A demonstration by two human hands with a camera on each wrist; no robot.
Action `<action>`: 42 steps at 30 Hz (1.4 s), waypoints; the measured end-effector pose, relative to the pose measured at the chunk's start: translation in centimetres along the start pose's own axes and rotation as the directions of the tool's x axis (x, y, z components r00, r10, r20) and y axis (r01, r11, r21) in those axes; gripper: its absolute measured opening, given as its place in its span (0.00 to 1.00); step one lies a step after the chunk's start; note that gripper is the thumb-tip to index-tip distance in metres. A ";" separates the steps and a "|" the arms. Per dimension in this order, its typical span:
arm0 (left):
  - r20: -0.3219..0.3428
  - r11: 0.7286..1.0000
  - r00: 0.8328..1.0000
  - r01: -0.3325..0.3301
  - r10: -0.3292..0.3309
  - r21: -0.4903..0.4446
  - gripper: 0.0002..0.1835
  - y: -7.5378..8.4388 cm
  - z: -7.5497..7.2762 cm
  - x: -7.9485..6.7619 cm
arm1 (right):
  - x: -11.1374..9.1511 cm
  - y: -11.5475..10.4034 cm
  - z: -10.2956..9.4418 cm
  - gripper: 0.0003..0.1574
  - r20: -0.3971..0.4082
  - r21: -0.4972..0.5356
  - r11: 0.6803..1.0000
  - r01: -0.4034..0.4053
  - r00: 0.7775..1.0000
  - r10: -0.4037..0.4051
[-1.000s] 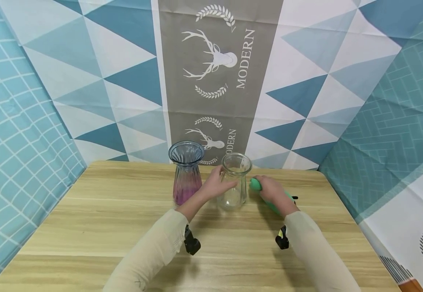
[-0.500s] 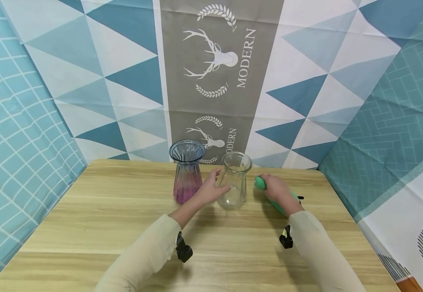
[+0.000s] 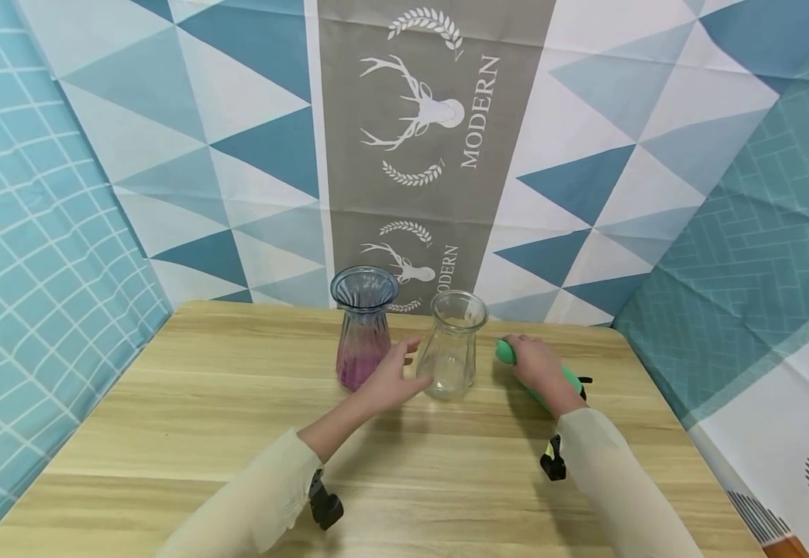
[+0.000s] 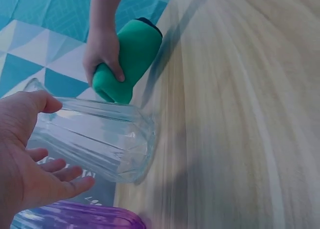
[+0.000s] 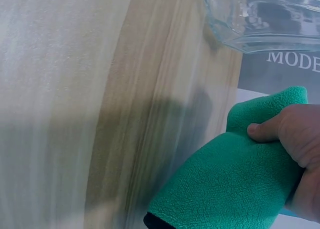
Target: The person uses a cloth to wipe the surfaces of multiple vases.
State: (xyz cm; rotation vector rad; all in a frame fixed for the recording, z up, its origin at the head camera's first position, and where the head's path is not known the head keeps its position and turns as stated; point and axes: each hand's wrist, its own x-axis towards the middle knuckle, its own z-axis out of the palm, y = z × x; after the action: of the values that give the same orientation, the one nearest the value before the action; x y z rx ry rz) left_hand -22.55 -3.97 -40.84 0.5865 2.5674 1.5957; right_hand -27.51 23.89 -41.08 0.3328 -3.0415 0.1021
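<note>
A clear glass vase stands upright near the back of the table. My left hand is at its left side, fingers spread and thumb apart, with nothing held in it. In the left wrist view that thumb overlaps the upper part of the vase, and the other fingers are loosely bent. To the right of the vase, my right hand grips a folded green cloth with a fuzzy surface and black trim. The right thumb presses into the cloth; the other fingers are mostly hidden behind it.
A ribbed glass vase, blue at the top and purple below, stands left of the clear one. The wooden table ends at a patterned cloth backdrop. Each wrist wears a small black camera.
My left hand has moved off the clear vase, toward the left and slightly nearer. My right hand has shifted a little to the right with the green cloth. Both vases stay standing.
</note>
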 end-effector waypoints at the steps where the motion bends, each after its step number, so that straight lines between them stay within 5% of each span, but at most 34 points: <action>1: 0.005 1.000 1.000 0.006 -0.006 0.004 0.37 0.1 -0.2 -0.3 | 0.0 0.0 0.1 0.28 -0.005 -0.001 1.000 -0.004 1.000 0.004; 14: 0.062 0.991 0.998 -0.025 0.017 0.129 0.30 -0.1 -4.0 -4.3 | -0.5 -0.2 1.8 0.29 -0.016 0.003 0.998 -0.070 0.997 0.070; 21: 0.053 0.973 0.996 0.055 -0.069 0.226 0.27 -0.8 -7.4 -6.2 | -0.7 -0.9 2.2 0.32 0.033 0.068 0.994 -0.085 0.996 0.083; 32: -0.076 0.911 0.993 0.111 -0.087 0.398 0.28 -2.3 -12.8 -7.5 | -1.0 -1.8 2.9 0.41 0.129 0.216 0.965 -0.151 0.984 0.125; 42: -0.193 0.818 0.980 0.148 -0.047 0.555 0.31 -3.7 -14.9 -7.3 | -1.2 -2.5 3.5 0.44 0.200 0.229 0.960 -0.161 0.973 0.115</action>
State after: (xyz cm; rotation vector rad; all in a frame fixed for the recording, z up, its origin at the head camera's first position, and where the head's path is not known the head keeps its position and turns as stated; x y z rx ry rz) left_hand -20.59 -20.65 -38.26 0.3390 3.1537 0.8529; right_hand -26.00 21.41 -44.47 0.1496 -3.2382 0.4844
